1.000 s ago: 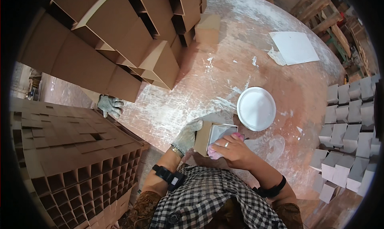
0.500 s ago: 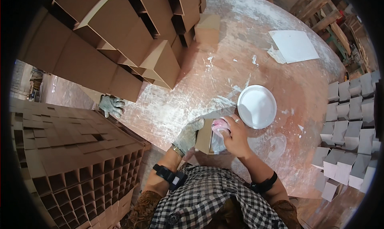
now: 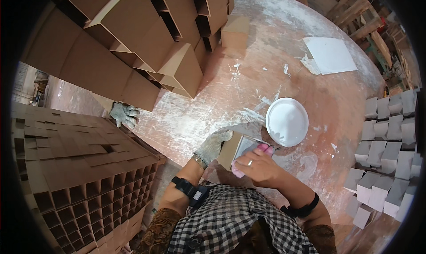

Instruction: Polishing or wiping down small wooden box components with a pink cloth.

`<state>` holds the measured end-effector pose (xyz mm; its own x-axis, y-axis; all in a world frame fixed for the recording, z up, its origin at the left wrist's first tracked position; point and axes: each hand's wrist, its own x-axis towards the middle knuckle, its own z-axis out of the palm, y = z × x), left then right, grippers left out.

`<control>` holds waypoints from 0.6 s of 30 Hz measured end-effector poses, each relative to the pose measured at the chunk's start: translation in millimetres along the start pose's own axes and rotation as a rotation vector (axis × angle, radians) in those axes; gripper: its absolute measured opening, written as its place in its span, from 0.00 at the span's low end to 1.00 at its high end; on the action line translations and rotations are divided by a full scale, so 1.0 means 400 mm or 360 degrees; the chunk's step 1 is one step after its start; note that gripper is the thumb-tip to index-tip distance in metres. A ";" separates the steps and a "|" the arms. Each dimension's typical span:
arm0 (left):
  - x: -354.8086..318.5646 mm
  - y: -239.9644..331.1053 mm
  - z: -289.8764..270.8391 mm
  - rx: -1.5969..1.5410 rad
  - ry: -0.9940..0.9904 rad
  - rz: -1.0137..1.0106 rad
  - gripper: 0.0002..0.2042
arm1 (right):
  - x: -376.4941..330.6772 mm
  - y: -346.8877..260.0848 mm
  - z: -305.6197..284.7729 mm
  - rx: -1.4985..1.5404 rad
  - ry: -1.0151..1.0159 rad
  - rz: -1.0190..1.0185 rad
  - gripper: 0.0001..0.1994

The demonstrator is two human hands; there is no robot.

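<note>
Far left on my feed: a stack of brown cardboard boxes [image 3: 111, 185] with square open ends, then a grey fabric glove [image 3: 124, 115]. My left hand [image 3: 213, 148], gloved, grips a small brown cardboard box [image 3: 229, 152] above the scuffed reddish table [image 3: 199, 107]. Its long brown edge slants from upper right down toward the wearer, whitish side facing right. My bare right hand [image 3: 257, 166] clutches a soft pink wad [image 3: 238, 170] against it. Then a round white tub [image 3: 306, 122], white stuff inside, and stacked pale grey boxes [image 3: 387, 158].
</note>
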<state>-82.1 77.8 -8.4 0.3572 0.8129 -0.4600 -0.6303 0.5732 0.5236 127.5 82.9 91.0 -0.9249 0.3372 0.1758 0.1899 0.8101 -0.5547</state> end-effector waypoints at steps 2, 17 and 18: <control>0.008 0.002 0.001 0.0107 0.0064 -0.0031 0.24 | -0.030 -0.001 -0.007 0.0037 0.0028 0.0205 0.21; -0.118 -0.207 -0.101 0.0102 0.0012 0.0340 0.20 | -0.144 -0.003 0.106 0.1220 0.1016 0.1368 0.12; -0.114 -0.158 -0.032 -0.0138 -0.0010 0.0392 0.20 | -0.134 0.002 0.110 0.1374 0.1113 0.1473 0.12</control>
<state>-67.6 3.2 -29.6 0.1896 0.9277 -0.3217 -0.7555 0.3471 0.5556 162.6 44.5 45.2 -0.1871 0.9362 -0.2976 0.1318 -0.2763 -0.9520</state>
